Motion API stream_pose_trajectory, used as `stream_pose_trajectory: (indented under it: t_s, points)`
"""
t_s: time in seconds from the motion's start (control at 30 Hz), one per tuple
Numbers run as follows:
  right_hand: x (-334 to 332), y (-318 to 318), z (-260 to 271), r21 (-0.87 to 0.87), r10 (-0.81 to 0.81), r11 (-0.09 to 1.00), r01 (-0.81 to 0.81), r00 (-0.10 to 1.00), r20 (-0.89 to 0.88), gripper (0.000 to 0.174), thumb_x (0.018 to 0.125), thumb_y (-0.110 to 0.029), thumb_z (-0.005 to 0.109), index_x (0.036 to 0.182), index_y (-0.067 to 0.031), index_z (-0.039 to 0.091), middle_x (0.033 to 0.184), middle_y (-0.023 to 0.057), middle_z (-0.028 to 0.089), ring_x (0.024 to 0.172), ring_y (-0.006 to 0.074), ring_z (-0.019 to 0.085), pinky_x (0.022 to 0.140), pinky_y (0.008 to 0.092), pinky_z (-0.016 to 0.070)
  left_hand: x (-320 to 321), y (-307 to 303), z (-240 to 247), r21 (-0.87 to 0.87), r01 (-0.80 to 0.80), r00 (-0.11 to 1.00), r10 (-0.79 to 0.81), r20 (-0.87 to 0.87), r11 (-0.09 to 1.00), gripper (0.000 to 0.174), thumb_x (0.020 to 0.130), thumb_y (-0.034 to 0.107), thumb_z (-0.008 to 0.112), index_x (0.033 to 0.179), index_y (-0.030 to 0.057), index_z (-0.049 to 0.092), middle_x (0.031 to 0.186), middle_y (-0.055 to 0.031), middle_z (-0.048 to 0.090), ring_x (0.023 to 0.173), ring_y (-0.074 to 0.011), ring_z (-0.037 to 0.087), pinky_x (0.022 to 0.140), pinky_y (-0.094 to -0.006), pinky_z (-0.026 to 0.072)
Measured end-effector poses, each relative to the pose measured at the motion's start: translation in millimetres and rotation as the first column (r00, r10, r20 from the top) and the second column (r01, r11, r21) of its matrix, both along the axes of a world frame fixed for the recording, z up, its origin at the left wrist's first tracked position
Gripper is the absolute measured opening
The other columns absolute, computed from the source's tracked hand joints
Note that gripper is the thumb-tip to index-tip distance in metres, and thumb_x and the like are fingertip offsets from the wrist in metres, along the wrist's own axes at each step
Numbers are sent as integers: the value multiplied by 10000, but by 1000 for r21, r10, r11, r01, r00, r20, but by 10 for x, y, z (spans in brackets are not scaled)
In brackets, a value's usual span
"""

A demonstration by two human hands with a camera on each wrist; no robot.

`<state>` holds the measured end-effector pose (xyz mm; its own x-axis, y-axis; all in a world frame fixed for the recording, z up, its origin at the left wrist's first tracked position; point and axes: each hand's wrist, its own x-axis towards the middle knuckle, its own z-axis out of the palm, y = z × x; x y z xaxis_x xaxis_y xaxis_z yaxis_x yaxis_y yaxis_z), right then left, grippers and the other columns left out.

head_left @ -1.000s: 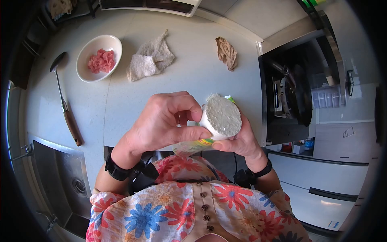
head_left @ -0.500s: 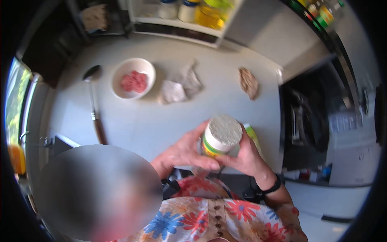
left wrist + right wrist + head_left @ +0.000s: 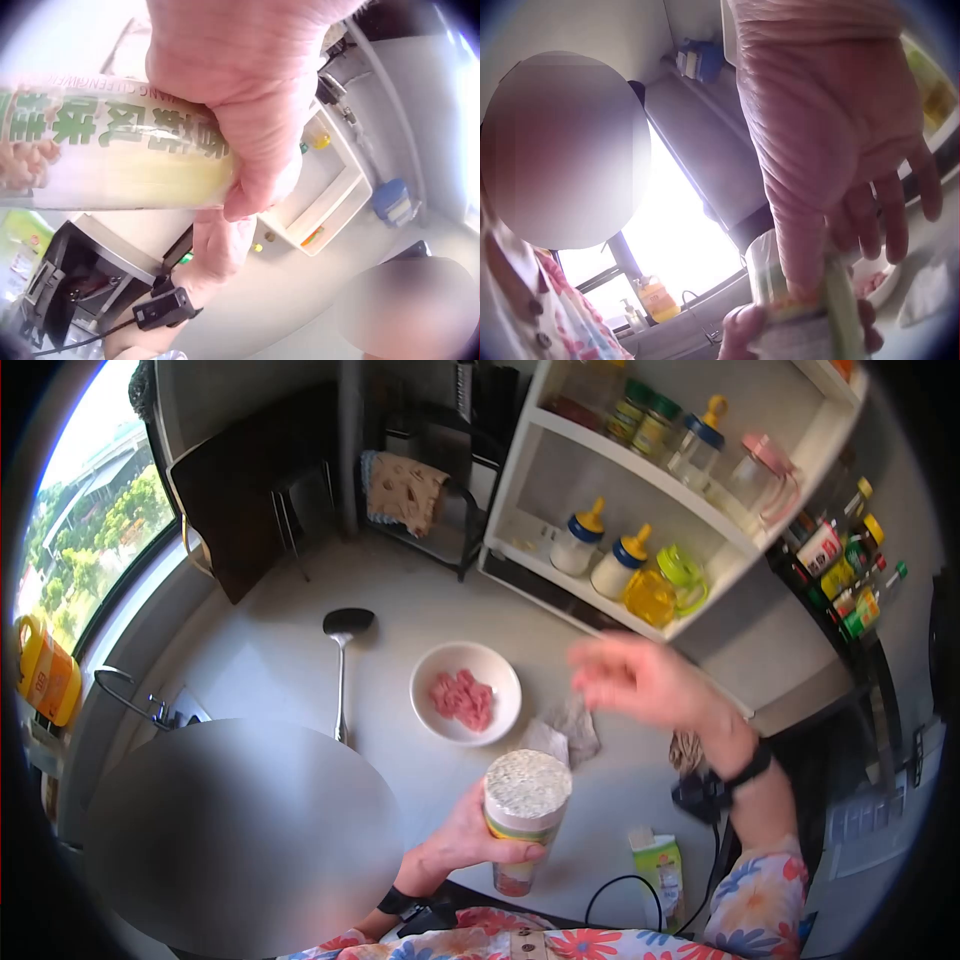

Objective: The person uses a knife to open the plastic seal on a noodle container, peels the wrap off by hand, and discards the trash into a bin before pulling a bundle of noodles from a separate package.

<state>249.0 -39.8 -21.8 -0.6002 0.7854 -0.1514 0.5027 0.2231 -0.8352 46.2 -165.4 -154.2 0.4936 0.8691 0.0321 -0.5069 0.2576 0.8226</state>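
My left hand (image 3: 465, 838) grips an upright round pack of dried noodles (image 3: 528, 790), its top end showing a pale mass of noodle ends. In the left wrist view, printed green characters and a mushroom picture run along the clear wrapper of the noodle pack (image 3: 105, 154). The raised right hand (image 3: 640, 678) is blurred and apart from the pack, above the counter's right side. Its fingers reach forward in the right wrist view, where the thumb (image 3: 799, 247) overlaps the pack. Below it on the counter lies a green packet (image 3: 660, 872).
Pink meat pieces sit in a white bowl (image 3: 419, 705) beyond the pack, with a crumpled cloth (image 3: 572, 730) beside it. A black-headed spatula (image 3: 342, 670) lies to the left. Behind stands a white shelf (image 3: 640, 452) of jars and an oil jug (image 3: 655, 592). A cable crosses the counter's front right.
Both hands were on the noodle pack; the right has let go and lifted up and away. The left alone now holds it. The view has tilted up, showing the shelf and window.
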Motion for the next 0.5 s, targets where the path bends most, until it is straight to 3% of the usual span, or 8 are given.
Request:
stream_pose_trajectory:
  t_s: [0.03,0.1,0.23,0.33,0.37,0.4,0.43,0.5]
  points:
    - [-229,338,173,-4,-25,1000,25,999,28,411,886,-158,572,1233,40,474,925,111,658,685,132,640,579,224,493,-136,76,21,11,-5,1000,5,7,1000,814,612,123,831,1303,27,412,1199,-60,556,1113,-143,513,976,-319,399]
    - [-698,931,350,-134,-194,975,179,975,-109,433,913,-219,535,1261,10,418,926,142,636,695,173,651,518,257,493,-354,200,14,68,-101,994,104,-33,993,831,593,121,842,1298,26,414,1205,-55,555,1118,-137,512,980,-316,396]
    - [-1370,2125,327,-156,-250,965,212,923,-293,268,945,-290,484,1135,-101,475,970,123,653,802,224,662,573,326,509,-632,333,-123,37,-167,986,167,4,985,842,572,126,855,1288,22,424,1204,-51,560,1115,-136,518,985,-310,391]
    - [-1737,2806,243,-156,-334,942,297,880,-339,259,955,-260,453,1083,-56,549,997,143,660,869,270,660,646,339,510,-818,374,-271,-20,-155,988,155,24,988,868,548,149,870,1281,9,427,1188,-64,573,1111,-147,527,990,-304,386]
    - [-1791,3014,228,-227,-312,945,237,864,-396,365,905,-131,464,1255,-42,410,899,172,648,720,250,665,530,321,531,-860,379,-323,-73,-161,986,164,30,984,868,548,149,870,1281,9,427,1188,-64,573,1111,-147,527,990,-304,386]
    - [-1877,3039,269,-214,-413,910,354,812,-413,197,942,-203,444,1042,-42,501,887,152,626,793,302,632,677,387,492,-905,392,-366,-31,-169,985,170,39,985,873,543,152,872,1279,5,426,1189,-69,571,1110,-149,527,990,-304,385]
    - [-1886,3193,260,-174,-372,928,329,837,-400,289,975,-250,398,1123,-5,438,918,172,623,834,296,636,600,360,519,-941,406,-429,29,-176,983,175,48,984,877,539,155,873,1278,1,426,1190,-75,570,1110,-150,527,990,-305,385]
    - [-1947,3304,195,-230,-386,920,318,834,-394,306,977,-250,390,1121,16,435,928,182,620,834,298,634,608,356,522,-999,439,-494,-5,-160,984,159,79,987,883,533,151,875,1276,-2,423,1197,-83,565,1113,-150,524,991,-306,383]
